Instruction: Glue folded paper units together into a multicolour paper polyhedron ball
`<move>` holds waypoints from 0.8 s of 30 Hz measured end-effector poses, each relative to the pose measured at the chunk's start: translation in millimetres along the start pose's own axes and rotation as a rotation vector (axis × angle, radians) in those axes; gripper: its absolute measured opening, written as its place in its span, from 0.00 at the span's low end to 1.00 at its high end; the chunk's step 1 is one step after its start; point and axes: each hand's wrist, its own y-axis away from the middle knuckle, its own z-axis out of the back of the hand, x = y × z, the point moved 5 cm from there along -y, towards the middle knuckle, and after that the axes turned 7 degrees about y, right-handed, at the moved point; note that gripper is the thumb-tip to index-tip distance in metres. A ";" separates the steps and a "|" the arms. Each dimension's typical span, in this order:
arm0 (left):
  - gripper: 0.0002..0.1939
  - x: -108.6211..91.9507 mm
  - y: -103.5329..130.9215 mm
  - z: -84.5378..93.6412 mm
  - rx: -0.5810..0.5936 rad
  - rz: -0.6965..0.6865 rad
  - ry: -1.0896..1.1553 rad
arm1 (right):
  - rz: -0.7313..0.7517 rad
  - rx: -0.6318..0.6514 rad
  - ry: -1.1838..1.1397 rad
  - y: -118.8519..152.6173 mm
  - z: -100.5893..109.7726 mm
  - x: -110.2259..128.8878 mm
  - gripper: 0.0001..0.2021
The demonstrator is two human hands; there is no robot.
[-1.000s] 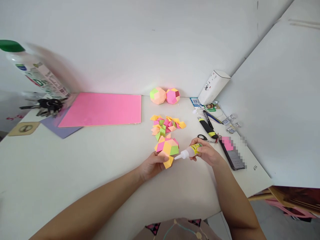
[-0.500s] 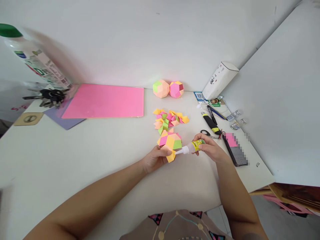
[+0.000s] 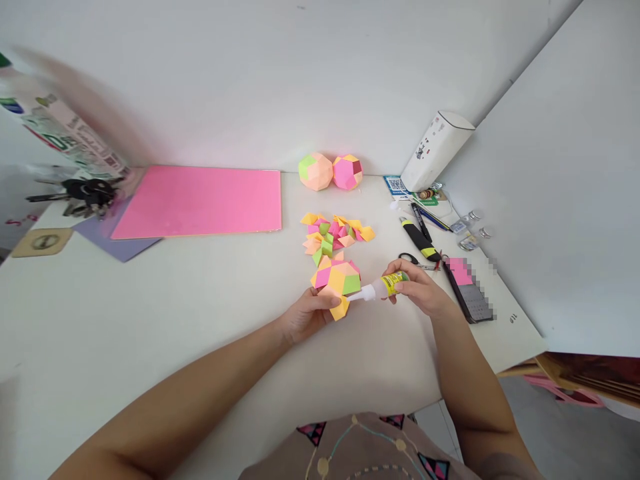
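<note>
My left hand (image 3: 311,312) grips a partly built folded-paper ball (image 3: 337,279) in orange, pink, peach and green by its lower edge, thumb on top. In my right hand (image 3: 413,287) is a glue bottle (image 3: 393,283) with a yellow label, tilted so its long white nozzle points left. The nozzle tip is at the orange flap beside my left thumb; whether it touches, I cannot tell. Just beyond the ball lies a pile of small folded paper pieces (image 3: 336,233) in the same colours.
Two paper balls (image 3: 316,172) stand against the wall. A pink sheet (image 3: 200,202) lies at left, near keys (image 3: 90,193) and a large bottle (image 3: 60,130). To the right are a white box (image 3: 436,152), a box cutter (image 3: 420,239), scissors (image 3: 410,259) and a phone (image 3: 470,293).
The whole view has shifted slightly, with things appearing a little further left and up. Both hands keep their hold, and the nozzle stays at the orange flap.
</note>
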 end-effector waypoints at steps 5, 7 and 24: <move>0.18 0.2 1.4 -0.6 -0.008 0.003 0.024 | 0.016 0.000 0.031 0.5 -0.4 1.4 0.11; 0.18 0.0 2.2 -1.5 -0.010 0.004 0.044 | 0.029 0.000 0.058 1.4 0.0 2.6 0.11; 0.13 -0.9 3.2 -2.6 -0.043 0.006 0.011 | 0.139 -0.028 0.158 10.0 10.2 8.5 0.12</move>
